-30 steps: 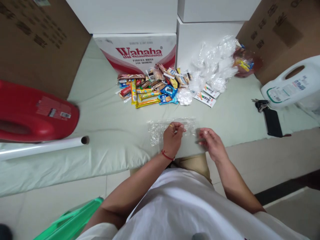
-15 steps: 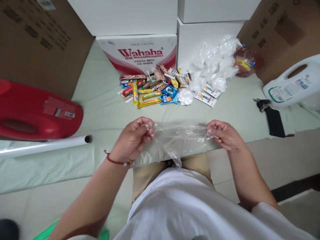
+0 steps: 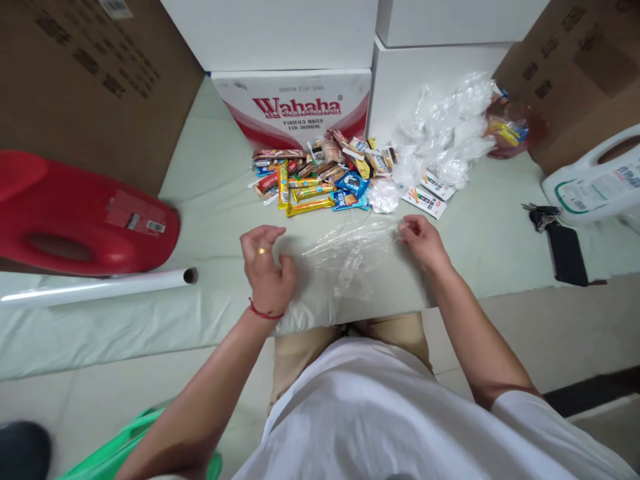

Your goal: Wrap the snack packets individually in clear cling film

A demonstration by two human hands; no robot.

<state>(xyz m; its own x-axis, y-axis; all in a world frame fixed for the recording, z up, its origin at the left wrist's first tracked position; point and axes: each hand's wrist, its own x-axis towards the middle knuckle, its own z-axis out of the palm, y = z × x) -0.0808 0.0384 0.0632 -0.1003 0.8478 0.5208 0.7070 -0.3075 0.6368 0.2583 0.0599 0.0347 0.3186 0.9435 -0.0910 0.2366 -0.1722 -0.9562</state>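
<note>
A clear plastic bag (image 3: 353, 263) lies flattened and wrinkled on the pale green cloth in front of me. My left hand (image 3: 267, 267) is off the bag's left side, fingers curved and apart with nothing in them. At the bag's right corner, my right hand (image 3: 424, 241) has thumb and fingertips pinched together on its edge. Beyond the bag sits a pile of small wrapped snacks, among them a yellow snack packet (image 3: 311, 205) and a blue packet (image 3: 353, 183). Two white snack packets (image 3: 424, 201) rest right of the pile, beside a heap of crumpled clear plastic (image 3: 445, 133).
A Wahaha carton (image 3: 300, 107) and white boxes (image 3: 430, 87) stand behind. At left are a red jug (image 3: 100, 227) and a white roll (image 3: 100, 288). To the right are a white jug (image 3: 595, 180), keys (image 3: 544, 217) and a black case (image 3: 567, 253).
The plastic bag has gone from stretched between both hands to lying on the cloth. My left hand has let go and opened; my right hand has moved slightly farther forward.
</note>
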